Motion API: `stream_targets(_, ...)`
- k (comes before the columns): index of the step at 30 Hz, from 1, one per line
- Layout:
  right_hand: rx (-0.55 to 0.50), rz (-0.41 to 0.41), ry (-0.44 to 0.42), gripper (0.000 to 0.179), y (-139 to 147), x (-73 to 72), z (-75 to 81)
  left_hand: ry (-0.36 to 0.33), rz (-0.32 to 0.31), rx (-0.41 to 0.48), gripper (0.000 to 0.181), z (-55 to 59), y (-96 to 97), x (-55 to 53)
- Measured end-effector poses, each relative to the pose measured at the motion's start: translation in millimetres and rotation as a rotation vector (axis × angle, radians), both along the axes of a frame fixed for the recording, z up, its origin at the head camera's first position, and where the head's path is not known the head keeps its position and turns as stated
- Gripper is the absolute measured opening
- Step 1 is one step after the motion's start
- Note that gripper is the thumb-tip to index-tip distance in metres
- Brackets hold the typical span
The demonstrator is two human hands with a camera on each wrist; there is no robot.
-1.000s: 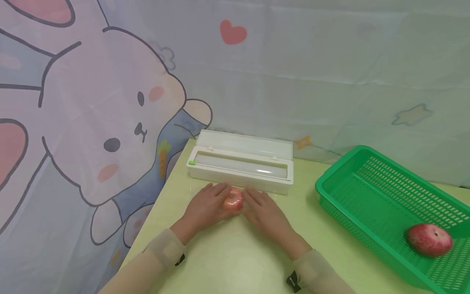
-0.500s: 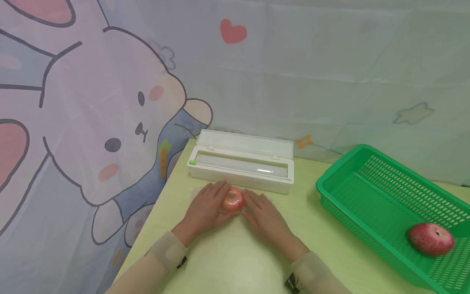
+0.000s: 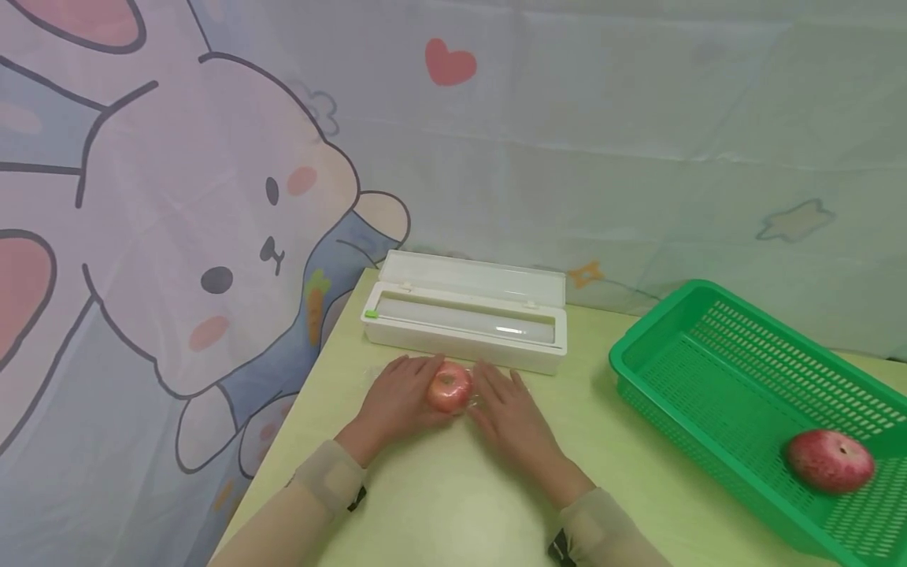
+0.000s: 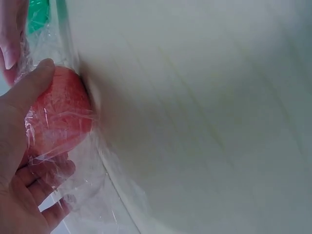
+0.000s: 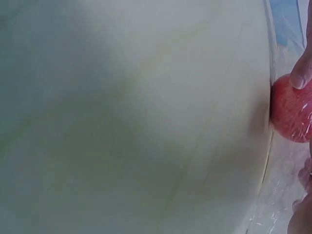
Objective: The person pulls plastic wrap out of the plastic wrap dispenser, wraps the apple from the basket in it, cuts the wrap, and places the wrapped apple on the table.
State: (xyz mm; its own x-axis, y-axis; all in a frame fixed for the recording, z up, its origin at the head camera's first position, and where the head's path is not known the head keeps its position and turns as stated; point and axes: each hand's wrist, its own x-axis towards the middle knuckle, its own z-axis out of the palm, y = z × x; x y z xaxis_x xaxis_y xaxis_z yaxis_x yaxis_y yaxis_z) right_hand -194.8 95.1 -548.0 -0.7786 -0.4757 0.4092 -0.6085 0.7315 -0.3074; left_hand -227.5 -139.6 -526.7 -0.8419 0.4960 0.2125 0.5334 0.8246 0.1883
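Observation:
A red apple (image 3: 449, 387) sits on the table in front of the white wrap box, with clear plastic wrap (image 4: 90, 187) over its skin and spread out at its sides. My left hand (image 3: 397, 402) holds the apple from the left; in the left wrist view its thumb lies on the apple and its other fingers curl by the wrap below. On the other side my right hand (image 3: 516, 417) lies with fingers nearly straight, fingertips close to the apple and over the wrap. The right wrist view catches only part of the apple (image 5: 290, 114) at its edge.
Behind the hands stands the white wrap box (image 3: 460, 349), lid up, with a roll (image 3: 460, 316) inside and a green slider (image 3: 372, 314). A green basket (image 3: 641, 339) at the right holds a dark red round fruit (image 3: 831, 461). A printed cloth (image 3: 567, 142) hangs behind the table.
The right hand has shifted slightly right, leaving a small gap beside the apple, so more of it shows. The left hand stays at the apple. Box and basket have not moved.

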Motion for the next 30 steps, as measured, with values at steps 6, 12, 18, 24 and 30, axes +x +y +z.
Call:
stream_targets(6,0.084,-0.065,-0.006,0.071,-3.8,5.7,11.8,-0.014,0.003,0.025,0.086,2.4,3.1,3.5)
stream_targets(12,0.085,-0.115,-0.082,0.082,-4.6,11.9,19.8,0.039,-0.016,0.078,0.079,8.5,13.3,8.3)
stream_targets(18,0.013,-0.182,-0.160,0.078,4.2,19.2,21.6,0.094,-0.050,0.148,0.078,22.0,25.5,15.4)
stream_targets(24,-0.151,-0.171,-0.168,0.068,10.8,28.3,23.6,0.094,-0.079,0.164,0.080,32.7,36.8,20.7)
stream_targets(30,-0.453,-0.190,-0.293,0.065,12.0,36.1,21.9,0.132,-0.119,0.221,0.080,38.2,50.3,20.5)
